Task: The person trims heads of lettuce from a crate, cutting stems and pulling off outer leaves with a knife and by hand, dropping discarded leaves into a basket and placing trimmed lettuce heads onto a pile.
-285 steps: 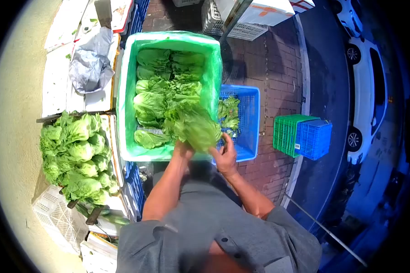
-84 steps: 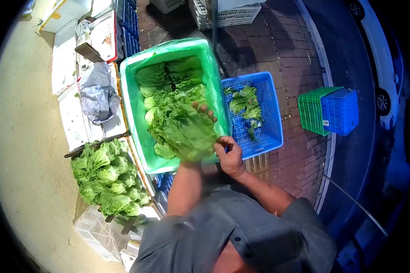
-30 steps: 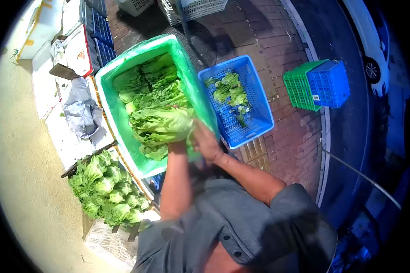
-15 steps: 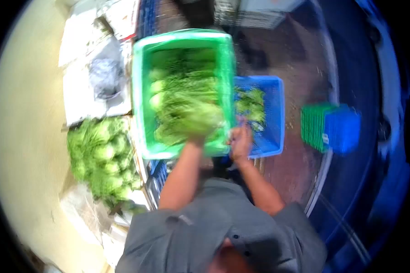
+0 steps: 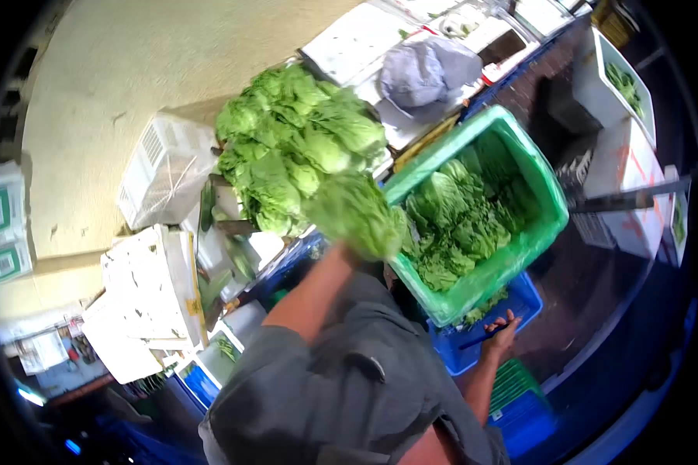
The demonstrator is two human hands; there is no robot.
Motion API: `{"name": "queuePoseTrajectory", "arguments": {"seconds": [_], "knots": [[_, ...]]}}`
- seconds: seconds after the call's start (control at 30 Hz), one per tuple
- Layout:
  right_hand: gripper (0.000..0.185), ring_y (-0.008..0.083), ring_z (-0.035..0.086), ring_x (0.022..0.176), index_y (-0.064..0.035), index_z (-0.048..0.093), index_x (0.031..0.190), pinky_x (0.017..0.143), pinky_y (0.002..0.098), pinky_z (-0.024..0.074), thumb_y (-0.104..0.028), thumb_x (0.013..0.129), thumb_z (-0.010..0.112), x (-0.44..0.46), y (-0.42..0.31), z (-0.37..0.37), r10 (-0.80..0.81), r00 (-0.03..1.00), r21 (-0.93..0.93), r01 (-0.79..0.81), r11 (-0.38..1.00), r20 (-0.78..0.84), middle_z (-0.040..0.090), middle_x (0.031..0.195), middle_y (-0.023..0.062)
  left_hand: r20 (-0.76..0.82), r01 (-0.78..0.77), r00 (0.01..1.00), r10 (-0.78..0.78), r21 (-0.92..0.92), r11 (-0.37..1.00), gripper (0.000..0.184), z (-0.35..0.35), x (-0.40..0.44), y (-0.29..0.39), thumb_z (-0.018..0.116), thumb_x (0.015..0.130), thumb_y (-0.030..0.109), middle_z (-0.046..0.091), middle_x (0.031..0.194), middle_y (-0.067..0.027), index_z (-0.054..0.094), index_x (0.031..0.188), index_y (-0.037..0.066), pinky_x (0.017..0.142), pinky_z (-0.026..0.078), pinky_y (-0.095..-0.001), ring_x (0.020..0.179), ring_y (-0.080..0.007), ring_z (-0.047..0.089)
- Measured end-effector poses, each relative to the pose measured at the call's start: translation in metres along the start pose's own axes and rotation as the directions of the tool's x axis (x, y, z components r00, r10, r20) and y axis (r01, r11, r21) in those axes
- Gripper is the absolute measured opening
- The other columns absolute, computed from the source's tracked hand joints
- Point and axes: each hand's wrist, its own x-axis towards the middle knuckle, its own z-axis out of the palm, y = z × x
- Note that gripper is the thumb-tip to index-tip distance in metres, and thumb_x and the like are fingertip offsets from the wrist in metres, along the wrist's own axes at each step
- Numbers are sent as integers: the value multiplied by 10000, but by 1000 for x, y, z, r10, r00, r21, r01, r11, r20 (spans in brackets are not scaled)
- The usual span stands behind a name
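My left hand is closed on a head of lettuce, held between the lettuce pile and the green crate. The leaves are blurred by motion and hide most of my fingers. Inside the crate, whose rim is covered with clear plastic, lie several lettuce heads. My right hand is curled around a slim dark knife, over the edge of the blue crate. Loose leaves show in that blue crate, partly hidden under the green one.
Beyond the lettuce pile lies a grey plastic bag on white boxes. A white basket stands left of the pile. White foam boxes are at the right. Stacked green and blue crates sit behind my right arm.
My view has turned toward the lettuce pile. My left hand, with a lettuce, has gone from over the green crate to beside the pile. My right hand has moved away from the green crate's rim.
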Motion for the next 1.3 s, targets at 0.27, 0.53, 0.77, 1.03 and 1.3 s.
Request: {"name": "queuePoseTrajectory", "arguments": {"seconds": [0.27,0.53,0.77,1.03,1.3], "knots": [[603,146,431,467,-40,539,1282,454,332,417,-558,1014,387,-14,2,104,36,973,-164,2,986,228,494,650,11,-163,-343,930,330,-61,937,568,-39,-74,128,345,991,486,499,1419,-93,486,1391,109,1133,319,-482,1294,-272,472],[583,141,447,467,-67,581,1227,457,346,418,-578,995,425,-22,-7,165,27,956,-237,45,971,292,518,657,23,-173,-475,873,456,-94,875,594,-41,-74,217,323,990,519,512,1417,-94,504,1383,112,1130,317,-503,1290,-289,481],[582,140,454,454,-80,597,1195,450,346,424,-597,981,439,-27,-17,186,9,956,-236,63,970,292,528,659,25,-90,-486,874,478,-109,867,619,-11,-29,320,304,990,548,523,1415,-95,520,1376,114,1128,316,-521,1286,-303,490],[621,144,420,478,-43,546,1279,474,352,411,-581,996,415,-46,-5,199,29,980,-326,38,945,197,485,658,17,-242,-433,889,389,-169,885,650,-45,40,365,283,989,580,535,1413,-96,537,1369,117,1126,314,-542,1281,-319,499],[627,133,450,460,-70,575,1233,463,345,430,-623,966,444,-52,8,239,56,976,-396,32,918,209,519,648,12,-670,-247,712,210,41,968,806,-73,83,355,504,905,676,511,1388,-146,410,1435,76,1074,334,-593,1263,-335,493]]}}
